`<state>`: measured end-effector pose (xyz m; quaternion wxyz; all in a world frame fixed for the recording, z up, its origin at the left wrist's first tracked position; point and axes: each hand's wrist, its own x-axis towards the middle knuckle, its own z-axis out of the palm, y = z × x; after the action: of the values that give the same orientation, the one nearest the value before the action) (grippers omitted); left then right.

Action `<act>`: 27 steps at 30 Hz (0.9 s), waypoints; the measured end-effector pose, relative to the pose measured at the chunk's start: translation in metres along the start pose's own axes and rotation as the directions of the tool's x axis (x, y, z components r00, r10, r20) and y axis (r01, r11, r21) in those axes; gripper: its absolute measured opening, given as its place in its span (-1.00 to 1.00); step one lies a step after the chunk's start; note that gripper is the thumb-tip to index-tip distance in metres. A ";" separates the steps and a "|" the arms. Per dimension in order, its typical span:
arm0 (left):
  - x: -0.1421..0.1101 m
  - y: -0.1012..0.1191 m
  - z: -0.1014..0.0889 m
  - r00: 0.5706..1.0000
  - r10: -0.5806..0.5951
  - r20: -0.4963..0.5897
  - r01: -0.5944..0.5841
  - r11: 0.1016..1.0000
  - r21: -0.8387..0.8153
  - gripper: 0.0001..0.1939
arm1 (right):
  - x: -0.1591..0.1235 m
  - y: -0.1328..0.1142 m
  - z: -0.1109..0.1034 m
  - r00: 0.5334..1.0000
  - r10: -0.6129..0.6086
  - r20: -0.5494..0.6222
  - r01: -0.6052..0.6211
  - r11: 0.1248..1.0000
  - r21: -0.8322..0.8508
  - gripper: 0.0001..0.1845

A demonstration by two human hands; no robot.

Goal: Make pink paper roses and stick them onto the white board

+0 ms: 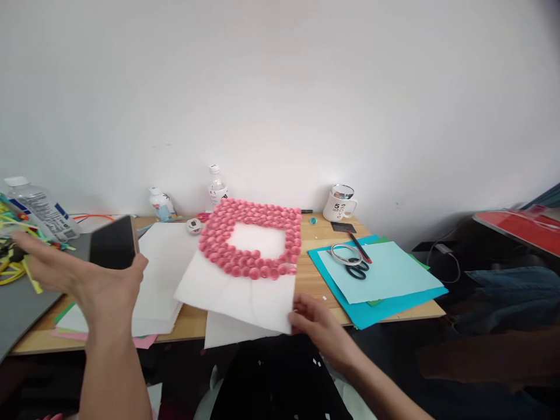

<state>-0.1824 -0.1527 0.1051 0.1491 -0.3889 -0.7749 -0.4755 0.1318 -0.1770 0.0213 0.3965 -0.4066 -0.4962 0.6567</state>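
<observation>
My left hand grips a dark phone over the left side of the wooden desk, the thumb on its lower right corner and the fingers spread behind it. My right hand pinches the lower right corner of a white sheet at the desk's front edge. A frame of pink round paper pieces is stuck on the upper part of that sheet. Another white sheet lies under it.
Blue and teal paper lies on the right with black scissors, a tape roll and a red pen. A white mug and small bottles stand by the wall. A water bottle and paper strips lie far left.
</observation>
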 end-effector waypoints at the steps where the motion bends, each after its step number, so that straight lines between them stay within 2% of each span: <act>1: -0.006 -0.003 0.009 0.999 0.016 0.033 -0.018 0.997 0.074 0.36 | -0.005 -0.003 -0.017 1.000 0.030 0.008 -0.030 1.000 0.001 -0.75; 4: -0.026 -0.014 0.035 0.985 -0.072 0.154 0.046 0.985 0.164 0.28 | -0.017 -0.008 -0.058 0.998 0.065 -0.006 -0.065 0.998 -0.020 -0.63; 9: -0.033 -0.029 0.070 0.979 -0.060 0.195 0.016 0.975 0.223 0.17 | -0.022 -0.009 -0.097 0.992 0.113 -0.063 -0.115 0.993 -0.032 -0.55; 13: -0.028 -0.031 0.083 0.972 -0.053 0.227 -0.013 0.960 0.280 -0.01 | -0.017 -0.010 -0.108 0.991 0.114 -0.074 -0.116 0.993 -0.031 -0.50; 15: -0.032 -0.027 0.084 0.980 0.027 0.197 -0.081 0.958 0.274 -0.19 | -0.013 -0.009 -0.107 0.993 0.104 -0.053 -0.105 0.994 -0.014 -0.49; 17: -0.041 -0.020 0.083 0.983 0.088 0.164 -0.119 0.974 0.192 -0.44 | -0.007 -0.009 -0.102 0.996 0.084 -0.027 -0.084 0.996 0.007 -0.51; 18: -0.047 -0.016 0.083 0.971 0.051 0.233 -0.087 0.985 0.149 -0.56 | -0.004 -0.008 -0.098 0.997 0.069 -0.017 -0.069 0.997 0.018 -0.52; 19: -0.053 -0.013 0.083 0.933 0.002 0.359 -0.041 0.994 0.102 -0.62 | -0.001 -0.007 -0.093 0.999 0.051 -0.007 -0.051 0.998 0.030 -0.52; 20: -0.059 -0.010 0.084 0.869 -0.041 0.493 0.004 0.997 0.077 -0.65 | 0.003 -0.006 -0.087 1.000 0.031 0.002 -0.031 0.999 0.044 -0.53; 21: -0.064 -0.009 0.085 0.806 -0.069 0.588 0.033 0.997 0.072 -0.66 | 0.007 -0.005 -0.081 1.000 0.016 0.011 -0.017 0.998 0.058 -0.54; 22: -0.068 -0.009 0.086 0.763 -0.104 0.638 0.068 0.994 0.080 -0.65 | 0.010 -0.004 -0.075 1.000 0.008 0.022 -0.009 0.998 0.070 -0.55; 24: -0.071 -0.010 0.088 0.722 -0.153 0.674 0.150 0.987 0.063 -0.58 | 0.017 -0.003 -0.064 0.999 0.016 0.051 -0.020 0.996 0.091 -0.57; 27: -0.071 -0.012 0.087 0.687 -0.182 0.704 0.310 0.949 -0.057 -0.47 | 0.024 0.000 -0.053 0.996 0.025 0.086 -0.036 0.992 0.125 -0.59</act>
<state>-0.1328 -0.1142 0.0113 -0.2494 -0.4412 -0.7754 -0.3767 0.1730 -0.1376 0.0082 0.3901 -0.3604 -0.4636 0.7092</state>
